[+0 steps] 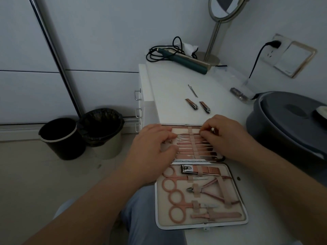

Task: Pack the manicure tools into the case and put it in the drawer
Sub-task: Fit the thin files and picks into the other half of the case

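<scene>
White desk beside two bins

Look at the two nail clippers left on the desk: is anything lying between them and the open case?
Nothing visible. The two nail clippers lie on bare desk just beyond the open case; both hands are on its far half.
</scene>
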Demonstrator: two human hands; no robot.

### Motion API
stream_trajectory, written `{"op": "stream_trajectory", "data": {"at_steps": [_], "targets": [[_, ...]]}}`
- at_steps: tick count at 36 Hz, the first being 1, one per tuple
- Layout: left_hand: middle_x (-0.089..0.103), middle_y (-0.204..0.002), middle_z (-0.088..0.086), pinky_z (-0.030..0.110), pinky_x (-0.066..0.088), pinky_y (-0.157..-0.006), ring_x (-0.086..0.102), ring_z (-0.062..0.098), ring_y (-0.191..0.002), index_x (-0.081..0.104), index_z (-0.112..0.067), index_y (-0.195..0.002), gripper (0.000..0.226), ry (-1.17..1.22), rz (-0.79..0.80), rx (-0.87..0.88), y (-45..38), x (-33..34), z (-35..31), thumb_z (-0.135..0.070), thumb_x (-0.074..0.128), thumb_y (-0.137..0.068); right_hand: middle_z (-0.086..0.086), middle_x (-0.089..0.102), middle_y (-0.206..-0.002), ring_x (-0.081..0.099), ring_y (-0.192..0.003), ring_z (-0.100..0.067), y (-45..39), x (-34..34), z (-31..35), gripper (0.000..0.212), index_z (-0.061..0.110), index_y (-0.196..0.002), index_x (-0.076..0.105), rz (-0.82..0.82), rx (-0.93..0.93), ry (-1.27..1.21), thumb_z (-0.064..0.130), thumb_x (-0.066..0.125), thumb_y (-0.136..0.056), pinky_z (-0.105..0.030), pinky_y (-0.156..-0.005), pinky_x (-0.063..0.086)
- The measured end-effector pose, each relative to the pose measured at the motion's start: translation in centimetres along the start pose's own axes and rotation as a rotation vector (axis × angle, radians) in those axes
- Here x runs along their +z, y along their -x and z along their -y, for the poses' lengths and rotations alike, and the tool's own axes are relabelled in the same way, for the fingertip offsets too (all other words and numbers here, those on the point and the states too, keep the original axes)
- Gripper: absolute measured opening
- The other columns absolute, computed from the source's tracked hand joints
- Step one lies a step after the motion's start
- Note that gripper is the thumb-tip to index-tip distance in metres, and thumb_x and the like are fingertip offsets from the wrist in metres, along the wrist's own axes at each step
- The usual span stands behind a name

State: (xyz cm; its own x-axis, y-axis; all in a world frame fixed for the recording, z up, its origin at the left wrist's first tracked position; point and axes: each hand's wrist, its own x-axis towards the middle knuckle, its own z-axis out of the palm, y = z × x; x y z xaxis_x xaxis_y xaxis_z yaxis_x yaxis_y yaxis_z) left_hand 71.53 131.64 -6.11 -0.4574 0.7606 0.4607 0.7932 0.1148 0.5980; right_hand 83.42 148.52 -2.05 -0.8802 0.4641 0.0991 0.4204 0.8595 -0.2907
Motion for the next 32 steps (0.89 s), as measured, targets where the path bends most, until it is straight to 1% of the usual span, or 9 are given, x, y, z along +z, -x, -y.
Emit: {"op": "stream_trajectory", "data": {"at_steps": [6, 12, 16, 21, 24, 26, 28, 30, 32], "targets": [[0.056, -0.096, -0.015, 0.006, 0.024, -0.085, 0.039, -0.007, -0.095, 0.068, -0.020, -0.097, 0.020, 0.034, -0.105, -0.064, -0.3, -0.2, -0.3, -0.020, 0.061, -0.079, 0.022, 0.051, -0.076, 0.049, -0.071, 0.004, -1.5, 0.4, 0.1, 0.008, 0.035, -0.082, 0.055, -0.171, 0.087, -0.124, 0.033, 0.053, -0.089, -0.011, -0.058, 0.031], [0.053, -0.095, -0.017, -0.008, 0.015, -0.081, 0.034, -0.014, -0.092, 0.068, -0.021, -0.095, 0.020, 0.066, -0.153, -0.135, -0.7, -1.0, 0.4, -0.025, 0.058, -0.078, 0.017, 0.056, -0.072, 0.052, -0.070, 0.000, -6.2, 0.4, 0.5, 0.012, 0.032, -0.077, 0.058, -0.286, 0.211, -0.178, 0.031, 0.053, -0.088, -0.017, -0.057, 0.036], [0.056, -0.097, -0.016, 0.008, 0.027, -0.082, 0.044, -0.003, -0.096, 0.068, -0.023, -0.096, 0.018, 0.059, -0.102, -0.182, -0.7, -1.2, 1.2, -0.021, 0.064, -0.078, 0.004, 0.063, -0.080, 0.060, -0.075, -0.016, -10.2, -0.1, 0.0, 0.015, 0.022, -0.087, 0.065, -0.293, 0.325, -0.074, 0.028, 0.051, -0.088, -0.031, -0.068, 0.051], [0.065, -0.104, -0.009, 0.024, 0.039, -0.090, 0.055, 0.007, -0.098, 0.068, -0.022, -0.094, 0.017, 0.088, -0.071, -0.201, -0.8, -1.2, 1.5, -0.023, 0.066, -0.077, -0.004, 0.055, -0.073, 0.052, -0.066, -0.020, -14.0, -0.3, -1.6, 0.017, 0.010, -0.072, 0.059, -0.170, 0.447, 0.075, 0.015, 0.048, -0.085, -0.027, -0.059, 0.044], [0.064, -0.106, -0.011, 0.026, 0.041, -0.091, 0.055, 0.006, -0.099, 0.068, -0.023, -0.096, 0.018, 0.118, -0.047, -0.198, -0.8, -1.3, 1.7, -0.025, 0.066, -0.078, -0.008, 0.060, -0.087, 0.055, -0.080, -0.025, -15.1, 0.0, -2.4, 0.016, 0.013, -0.089, 0.063, -0.108, 0.491, 0.027, 0.023, 0.052, -0.083, -0.037, -0.076, 0.051], [0.062, -0.107, -0.013, 0.018, 0.039, -0.091, 0.052, 0.001, -0.098, 0.068, -0.024, -0.097, 0.018, 0.137, -0.047, -0.187, -0.6, -1.2, 2.0, -0.027, 0.065, -0.079, -0.006, 0.060, -0.083, 0.055, -0.075, -0.023, -15.6, 0.4, -2.5, 0.017, 0.012, -0.085, 0.062, -0.099, 0.494, 0.057, 0.025, 0.054, -0.082, -0.035, -0.068, 0.051], [0.059, -0.105, -0.016, 0.002, 0.031, -0.084, 0.047, -0.006, -0.095, 0.068, -0.024, -0.096, 0.017, 0.152, -0.066, -0.178, -0.4, -0.9, 2.1, -0.025, 0.065, -0.079, -0.002, 0.053, -0.066, 0.050, -0.057, -0.017, -16.0, 0.7, -2.5, 0.023, 0.010, -0.065, 0.053, -0.107, 0.486, 0.154, 0.027, 0.055, -0.080, -0.026, -0.049, 0.038], [0.057, -0.103, -0.017, -0.002, 0.027, -0.083, 0.045, -0.008, -0.095, 0.069, -0.022, -0.093, 0.015, 0.162, -0.081, -0.186, -0.3, -0.6, 2.2, -0.021, 0.066, -0.079, -0.001, 0.045, -0.056, 0.043, -0.048, -0.014, -16.2, 0.9, -2.4, 0.031, 0.012, -0.055, 0.043, -0.140, 0.481, 0.206, 0.029, 0.057, -0.076, -0.023, -0.044, 0.026], [0.057, -0.101, -0.016, -0.002, 0.028, -0.084, 0.046, -0.006, -0.097, 0.070, -0.020, -0.090, 0.014, 0.183, -0.101, -0.189, -0.2, -0.4, 2.3, -0.017, 0.067, -0.077, -0.001, 0.044, -0.055, 0.042, -0.047, -0.014, -16.4, 0.9, -2.5, 0.033, 0.012, -0.053, 0.041, -0.142, 0.477, 0.232, 0.029, 0.059, -0.075, -0.022, -0.044, 0.024]]}}
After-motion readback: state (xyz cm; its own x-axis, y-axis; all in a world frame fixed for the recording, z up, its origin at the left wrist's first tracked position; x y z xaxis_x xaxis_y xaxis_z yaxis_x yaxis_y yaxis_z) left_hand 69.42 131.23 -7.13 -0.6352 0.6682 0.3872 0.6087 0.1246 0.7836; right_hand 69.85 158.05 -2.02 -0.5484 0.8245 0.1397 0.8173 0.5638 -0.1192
